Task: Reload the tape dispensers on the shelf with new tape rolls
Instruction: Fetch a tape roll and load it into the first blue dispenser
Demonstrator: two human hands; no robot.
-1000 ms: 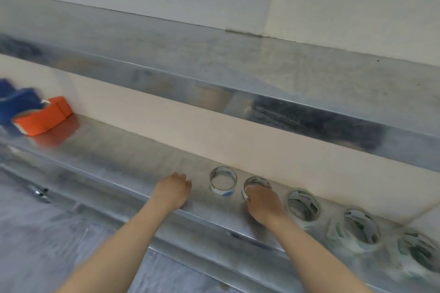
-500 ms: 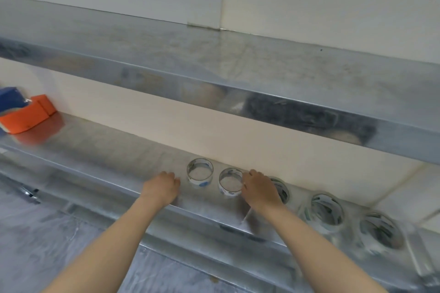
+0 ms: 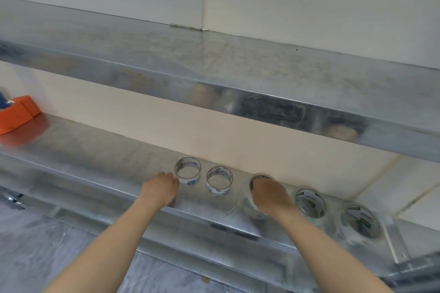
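Two thin empty tape cores (image 3: 188, 173) (image 3: 219, 181) stand side by side on the lower steel shelf (image 3: 100, 150). To their right, my right hand (image 3: 271, 195) grips a clear tape roll (image 3: 251, 207), with fingers curled over its top rim, and a loose strip of tape trails off its left side. Two more full tape rolls (image 3: 310, 202) (image 3: 360, 221) stand further right. My left hand (image 3: 162, 189) rests on the shelf's front edge just left of the first core, fingers loosely curled and holding nothing. An orange tape dispenser (image 3: 16, 115) lies at the far left.
An upper steel shelf (image 3: 238, 71) overhangs the lower one. A metal bracket (image 3: 394, 240) stands at the shelf's right end. A blue object (image 3: 2, 100) sits behind the orange dispenser. Below the shelf lies a grey floor or surface (image 3: 35, 245).
My right hand has moved from the second empty core to the roll on its right and taken hold of it. The view has shifted right. My left hand has stayed by the first core.
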